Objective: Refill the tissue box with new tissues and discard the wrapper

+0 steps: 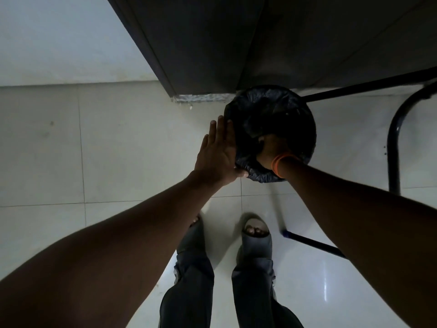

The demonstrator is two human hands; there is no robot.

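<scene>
step in hand: discarding the wrapper, judged from the right hand reaching down inside the lined bin; the refill looks to be behind this step, though the tissue box is not in view.
bin: a round waste bin with a black plastic liner, standing on the pale tiled floor at the foot of a dark cabinet, with a black metal chair frame just to its right.
left hand: flat and spread, fingers straight and together, palm pressed against the left outside wall of the bin; it pinches nothing.
right hand: sunk past the rim, an orange band at the wrist; the fingers are hidden by the liner and the dark, so i cannot tell whether they are curled on something or loose.
wrapper: not visible; it is either in the hidden hand or already down in the liner, and i cannot say which.
doing it well: keep the left palm steady so the light bin does not tip or slide; push the wrapper low, then let go fully before lifting.
risk: the loose liner may catch on the wrist and pull up off the rim.
</scene>
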